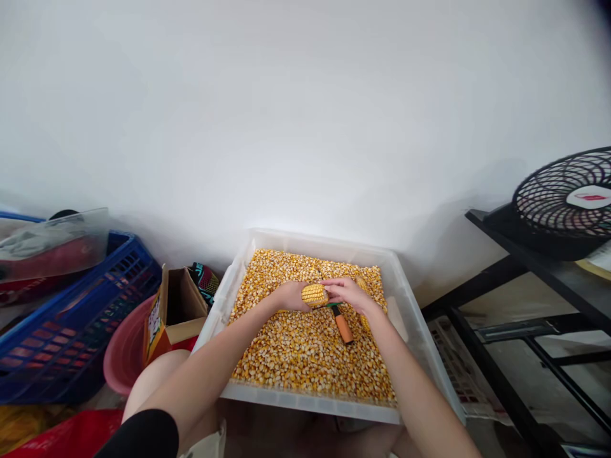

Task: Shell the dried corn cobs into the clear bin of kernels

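My left hand is closed around a yellow corn cob, held just above loose kernels. The fingers of my right hand close on the cob's right end. Below them, a tool with an orange-brown handle lies on the kernels; its green and black upper part is partly hidden by my right hand. More corn cobs lie behind and beside my right wrist, partly covered. All of this is inside a translucent plastic bin with a thick layer of yellow kernels.
A white wall rises behind the bin. To the left are an open cardboard box, a pink basin and a blue crate with bags on top. A black metal rack holding a black fan stands at the right.
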{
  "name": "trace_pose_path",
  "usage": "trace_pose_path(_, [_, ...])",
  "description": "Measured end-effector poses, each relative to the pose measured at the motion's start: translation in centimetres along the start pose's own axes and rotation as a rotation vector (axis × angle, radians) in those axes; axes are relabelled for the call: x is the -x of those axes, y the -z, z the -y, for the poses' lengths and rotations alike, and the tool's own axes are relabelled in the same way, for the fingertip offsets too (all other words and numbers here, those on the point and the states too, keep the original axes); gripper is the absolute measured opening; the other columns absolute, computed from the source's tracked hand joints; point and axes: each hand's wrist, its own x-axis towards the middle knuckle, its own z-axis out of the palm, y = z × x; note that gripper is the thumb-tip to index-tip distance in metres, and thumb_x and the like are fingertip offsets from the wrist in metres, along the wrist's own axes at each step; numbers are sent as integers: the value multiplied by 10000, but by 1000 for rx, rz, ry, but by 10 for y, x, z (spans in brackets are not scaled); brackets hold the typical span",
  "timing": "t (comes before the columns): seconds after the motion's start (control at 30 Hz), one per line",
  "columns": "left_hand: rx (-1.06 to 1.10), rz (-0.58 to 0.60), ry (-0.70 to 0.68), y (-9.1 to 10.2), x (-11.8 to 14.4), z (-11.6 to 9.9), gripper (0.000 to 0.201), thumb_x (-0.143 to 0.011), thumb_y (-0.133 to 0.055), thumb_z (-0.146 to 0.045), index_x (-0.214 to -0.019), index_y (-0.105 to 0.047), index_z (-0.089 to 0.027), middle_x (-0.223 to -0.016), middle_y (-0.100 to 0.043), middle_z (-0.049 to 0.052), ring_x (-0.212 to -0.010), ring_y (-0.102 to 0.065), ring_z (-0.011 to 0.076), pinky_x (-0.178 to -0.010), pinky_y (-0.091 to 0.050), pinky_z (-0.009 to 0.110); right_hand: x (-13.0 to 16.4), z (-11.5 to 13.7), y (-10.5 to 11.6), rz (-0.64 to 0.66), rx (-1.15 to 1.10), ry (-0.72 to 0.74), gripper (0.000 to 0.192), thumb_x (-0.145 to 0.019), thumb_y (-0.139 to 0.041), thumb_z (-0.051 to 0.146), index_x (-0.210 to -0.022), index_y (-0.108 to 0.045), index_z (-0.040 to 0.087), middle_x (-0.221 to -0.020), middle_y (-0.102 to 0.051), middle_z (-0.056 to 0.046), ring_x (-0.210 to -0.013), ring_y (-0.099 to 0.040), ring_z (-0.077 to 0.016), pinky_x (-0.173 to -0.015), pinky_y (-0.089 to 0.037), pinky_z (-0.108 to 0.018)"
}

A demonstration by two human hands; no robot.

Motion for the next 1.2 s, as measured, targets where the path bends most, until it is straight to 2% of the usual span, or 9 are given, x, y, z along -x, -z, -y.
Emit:
trace_pose_path(0.2, [-22,-2,-7,-1,-1,2,513,-528,-636,-482,-974,-582,-236,-876,-659,21,-755,-614,208,-588,-436,237,-4,-6,6,41,-46,-8,280,-701,-618,194,-976,-648,145,-882,-667,-71,-743,-630,-137,-724,-534,-308])
trace_pose_path(0.33, [-45,-10,-15,-5,-2,4,521,-528,-632,-496,-983,-581,-248,-878,-662,22,-760,-618,217,-584,-435,241,-6,-7,-1,1,-12,-24,281,-694,-578,150,-966,-648,129,-870,-671,-67,-736,-629,-130,-720,-523,-280])
trace_pose_path(0.63, [-50,-10,-16,-6,0,3,486,-545,-625,-487,-970,-585,-255,-868,-663,28,-750,-616,227,-600,-434,255,-16,-20,-17,-104,317,129,324,-675,-503,172,-956,-661,139,-843,-681,-41,-743,-624,-153,-676,-492,-241])
trace_pose_path(0.8, [-33,2,-30,-5,3,3,459,-545,-630,-459,-948,-589,-245,-868,-663,24,-746,-615,214,-603,-430,242,-14,-17,-22,-221,442,141,320,-650,-497,128,-917,-674,139,-864,-681,-49,-783,-621,-159,-711,-478,-236])
trace_pose_path(0.87, [-22,10,-33,-4,4,2,464,-548,-628,-456,-960,-587,-244,-878,-661,24,-750,-612,210,-607,-429,240,-11,-12,-23,-229,396,101,310,-665,-476,125,-900,-677,144,-868,-679,-57,-773,-620,-152,-692,-483,-229])
trace_pose_path(1.03, [-21,14,-13,-2,3,2,515,-540,-634,-470,-1003,-578,-251,-901,-659,28,-764,-610,218,-614,-428,244,1,5,-18,-111,106,-64,303,-698,-482,159,-949,-649,129,-839,-671,-67,-718,-624,-135,-648,-505,-234])
trace_pose_path(1.2, [-29,21,-16,-4,0,3,525,-540,-637,-471,-1015,-574,-257,-903,-660,27,-774,-615,221,-617,-432,246,6,11,-16,-90,26,-95,257,-662,-551,147,-896,-653,115,-797,-668,-61,-704,-622,-127,-673,-511,-243])
